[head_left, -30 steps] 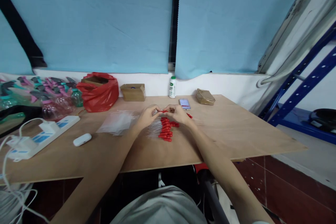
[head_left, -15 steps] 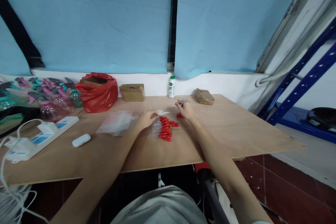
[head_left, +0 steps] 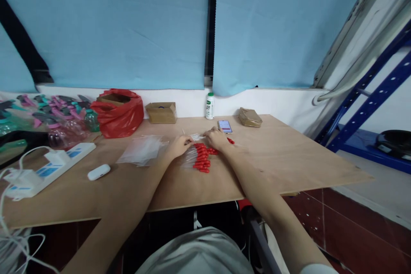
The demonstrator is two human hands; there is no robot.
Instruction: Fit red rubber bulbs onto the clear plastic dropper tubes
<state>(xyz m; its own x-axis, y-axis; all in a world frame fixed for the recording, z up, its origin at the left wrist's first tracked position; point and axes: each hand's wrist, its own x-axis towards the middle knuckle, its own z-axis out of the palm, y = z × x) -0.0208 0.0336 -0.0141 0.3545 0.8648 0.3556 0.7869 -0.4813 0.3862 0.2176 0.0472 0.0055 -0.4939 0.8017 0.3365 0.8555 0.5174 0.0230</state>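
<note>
My left hand (head_left: 180,146) rests on the table with its fingertips pinched together at the top of a row of clear tube-like pieces with red ends (head_left: 201,157). What sits between those fingertips is too small to make out. My right hand (head_left: 217,138) is closed, palm down, its fingertips at the right end of some thin white sticks (head_left: 197,137). Whether it grips one of them cannot be told. Beside the right wrist lie a few loose red pieces (head_left: 231,141). To the left of my left hand is a pile of clear plastic bags (head_left: 141,150).
A phone (head_left: 225,126), a white bottle with a green cap (head_left: 209,106) and two cardboard boxes (head_left: 161,113) stand along the back. Leftward are a red plastic bag (head_left: 122,115), spray bottles (head_left: 64,124), a power strip (head_left: 75,153) and a white earbud case (head_left: 99,172).
My right hand has moved left and slightly toward me, from the loose red pieces to the white sticks, uncovering the phone. The left hand has stayed nearly still.
</note>
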